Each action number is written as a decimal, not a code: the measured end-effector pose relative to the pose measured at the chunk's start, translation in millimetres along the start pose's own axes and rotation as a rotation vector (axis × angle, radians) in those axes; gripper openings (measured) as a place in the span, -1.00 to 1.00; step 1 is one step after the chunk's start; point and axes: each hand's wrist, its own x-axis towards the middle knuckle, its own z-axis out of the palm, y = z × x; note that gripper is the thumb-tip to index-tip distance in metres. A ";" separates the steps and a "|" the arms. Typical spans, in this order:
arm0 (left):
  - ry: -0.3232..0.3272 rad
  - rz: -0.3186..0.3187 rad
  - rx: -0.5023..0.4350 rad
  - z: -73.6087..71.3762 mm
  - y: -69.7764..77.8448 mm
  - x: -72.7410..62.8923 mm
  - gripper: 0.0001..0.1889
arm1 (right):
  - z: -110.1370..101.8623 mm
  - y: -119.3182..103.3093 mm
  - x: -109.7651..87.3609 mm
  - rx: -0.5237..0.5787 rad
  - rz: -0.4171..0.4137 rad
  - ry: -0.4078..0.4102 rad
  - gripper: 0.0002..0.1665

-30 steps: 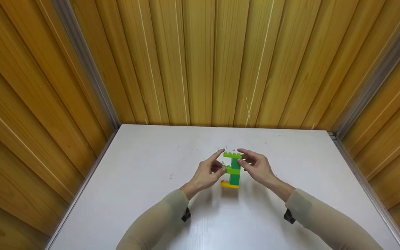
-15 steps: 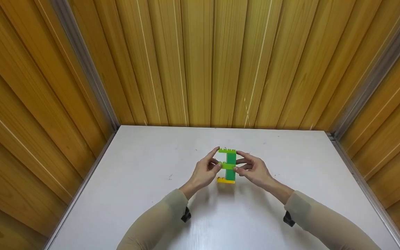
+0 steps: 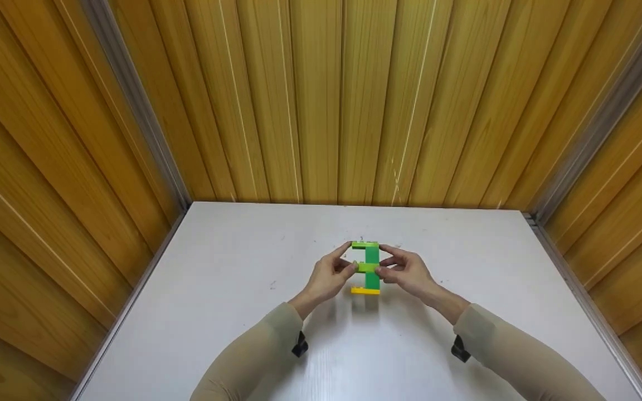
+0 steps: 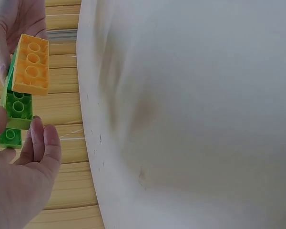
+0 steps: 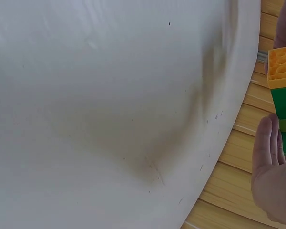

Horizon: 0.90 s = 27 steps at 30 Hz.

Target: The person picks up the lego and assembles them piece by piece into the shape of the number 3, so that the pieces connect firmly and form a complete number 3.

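Observation:
A toy-brick structure like a backward E is held above the table in the head view. Its upright is dark green bricks (image 3: 372,280); three bars point left from it: a lime top brick (image 3: 364,245), a lime middle brick (image 3: 364,267) and a yellow bottom brick (image 3: 365,291). My left hand (image 3: 327,277) pinches the left end of the middle brick, its index finger up at the top bar. My right hand (image 3: 414,274) grips the right side, thumb near the middle. Both wrist views show the hollow underside of the yellow brick (image 4: 31,64).
Beneath the hands lies a white table (image 3: 215,262) with small dark marks and soft shadows on it. Wooden panel walls (image 3: 321,100) rise behind and on both sides, with grey metal posts (image 3: 137,100) at the corners.
The brick structure has moved slightly left and tipped, so its top studs show less. My right thumb has shifted down from the upper green brick to about the middle bar.

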 end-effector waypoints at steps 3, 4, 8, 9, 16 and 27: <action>-0.016 -0.035 -0.002 0.0 -0.8 3.1 -0.29 | -0.8 2.3 3.1 0.030 0.045 -0.006 -0.10; -0.025 -0.050 -0.007 -0.3 -0.9 4.1 -0.28 | -1.2 2.9 4.3 0.037 0.066 -0.003 -0.11; -0.047 -0.111 -0.024 -1.4 0.4 7.4 -0.24 | -2.3 5.2 9.1 0.046 0.119 -0.007 -0.11; -0.048 -0.123 -0.026 -1.5 0.9 8.2 -0.24 | -2.4 5.4 10.4 0.043 0.129 -0.010 -0.10; -0.040 -0.255 0.004 3.5 2.0 14.0 -0.25 | -0.5 10.5 19.2 0.036 0.218 -0.008 -0.11; -0.016 -0.340 0.029 13.0 -3.1 21.2 -0.30 | 4.9 21.3 28.3 0.002 0.304 -0.003 -0.14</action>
